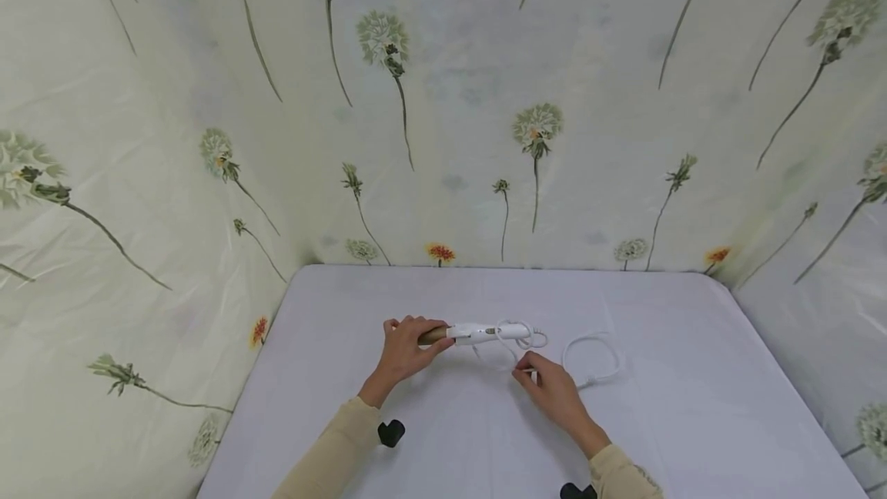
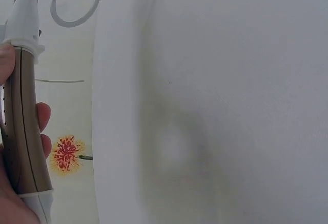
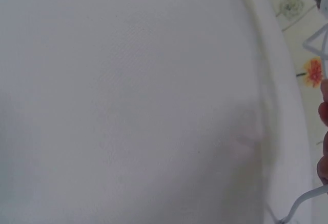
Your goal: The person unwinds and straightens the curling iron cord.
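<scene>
A white and brown hair straightener (image 1: 478,333) is held level above the table, its white handle pointing right. My left hand (image 1: 409,349) grips the brown section, thumb on one side and fingers on the other; the brown casing (image 2: 25,121) with its small holes shows close up in the left wrist view. White power cord (image 1: 596,336) loops around the handle and trails off to the right. My right hand (image 1: 554,391) pinches the cord between thumb and fingers, just below and right of the handle. Only the fingertips (image 3: 323,112) of that hand appear in the right wrist view.
A white-covered table (image 1: 450,437) lies under both hands. Floral-patterned curtain (image 1: 450,137) stands behind the table and on both sides. A black object (image 1: 391,433) is next to the left wrist, and another black object (image 1: 578,490) is near the right sleeve.
</scene>
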{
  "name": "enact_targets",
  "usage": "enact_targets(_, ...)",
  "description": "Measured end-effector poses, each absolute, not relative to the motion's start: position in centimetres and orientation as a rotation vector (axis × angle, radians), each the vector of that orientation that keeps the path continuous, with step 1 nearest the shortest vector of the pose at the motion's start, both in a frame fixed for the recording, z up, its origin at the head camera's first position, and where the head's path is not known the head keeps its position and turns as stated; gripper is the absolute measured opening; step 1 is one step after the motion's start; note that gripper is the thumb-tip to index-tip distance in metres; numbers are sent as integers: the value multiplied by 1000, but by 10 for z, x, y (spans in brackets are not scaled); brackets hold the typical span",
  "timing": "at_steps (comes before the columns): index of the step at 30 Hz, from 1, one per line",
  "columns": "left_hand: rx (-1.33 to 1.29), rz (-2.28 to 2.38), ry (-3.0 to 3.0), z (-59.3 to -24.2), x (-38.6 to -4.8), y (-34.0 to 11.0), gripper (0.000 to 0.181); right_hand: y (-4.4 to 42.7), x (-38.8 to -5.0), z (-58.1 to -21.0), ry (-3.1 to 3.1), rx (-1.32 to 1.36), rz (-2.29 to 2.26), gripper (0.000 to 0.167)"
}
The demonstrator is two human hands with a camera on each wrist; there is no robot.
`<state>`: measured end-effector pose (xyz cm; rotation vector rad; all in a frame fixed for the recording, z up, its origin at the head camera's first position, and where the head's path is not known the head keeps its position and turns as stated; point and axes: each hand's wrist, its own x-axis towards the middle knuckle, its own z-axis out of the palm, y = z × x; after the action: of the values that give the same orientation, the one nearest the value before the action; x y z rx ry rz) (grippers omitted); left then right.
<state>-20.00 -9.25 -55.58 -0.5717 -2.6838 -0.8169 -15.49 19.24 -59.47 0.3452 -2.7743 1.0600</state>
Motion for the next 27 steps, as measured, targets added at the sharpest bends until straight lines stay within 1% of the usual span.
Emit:
enact_targets(12, -567, -776, -2654, -556, -203, -87, 37, 190, -143, -586, -2664, 402, 990, 15)
enact_targets(19, -552, -730, -2658, -558, -207, -86, 39, 190, -144, -579, -2578, 514, 968, 21)
enact_targets(24, -548, -727, -2642, -562, -207, -86, 38, 189, -143, -578, -2519, 596, 997, 19)
enact_targets(27, -543, -719, -2634, -563, -206, -87, 39, 187, -142, -578, -2520, 624, 1043, 15)
